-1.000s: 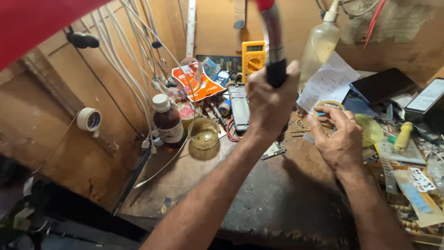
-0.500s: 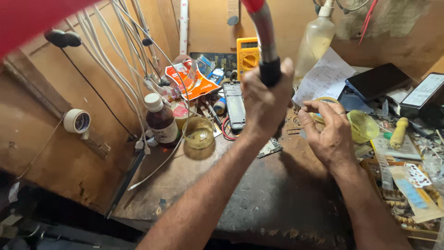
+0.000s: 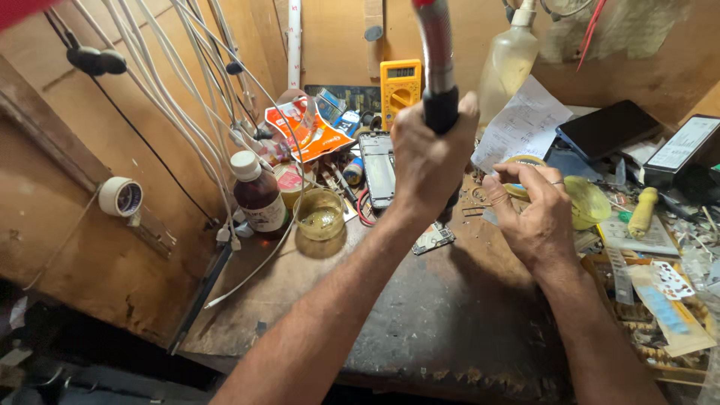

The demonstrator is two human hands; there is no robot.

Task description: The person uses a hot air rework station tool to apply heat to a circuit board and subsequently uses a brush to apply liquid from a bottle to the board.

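Observation:
My left hand is closed around the black grip of a long tool handle, grey above with a red top, held upright over the workbench. Below that hand lies a small circuit board. My right hand rests on the bench to the right, fingers curled, pinching a thin wire beside a small round tin. An opened phone lies face up just left of the left hand.
A brown bottle and a small glass of yellowish liquid stand at left. White cables hang down the wooden wall. A yellow multimeter, plastic squeeze bottle, papers, dark phones and tools crowd the back and right.
My left hand has stayed raised on the tool handle. My right hand has shifted slightly, its fingers now pinching the thin wire near the tin.

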